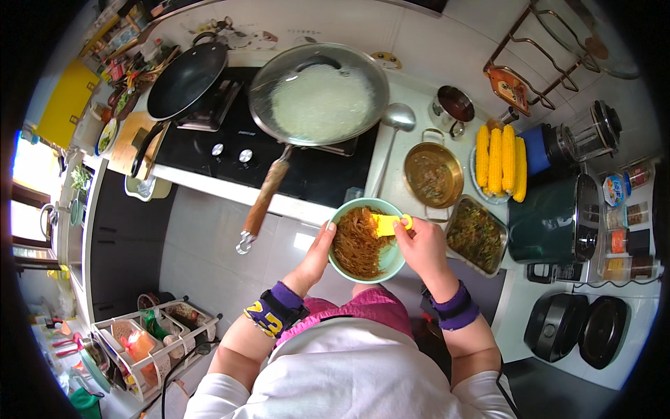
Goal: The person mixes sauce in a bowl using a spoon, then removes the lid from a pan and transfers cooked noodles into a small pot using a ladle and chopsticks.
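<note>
My left hand (314,256) holds the rim of a pale green bowl (390,264) from the left side. Brown cooked noodles (356,246) fill much of the bowl. A small yellow scraper (386,225) is pinched between the thumb and fingers of my right hand (423,243), its flat end touching the noodles. The bowl is held in front of the worktop's edge, near a metal ladle (399,116) lying on the counter. Both wrists wear purple bands.
A lidded frying pan (319,94) of pale liquid stands on the black gas hob (230,157), its handle (266,194) jutting over the edge. A black wok (188,78) is left. A brass-coloured pot (433,175), corn cobs (494,160) and a metal tray of chopped greens (479,234) stand right.
</note>
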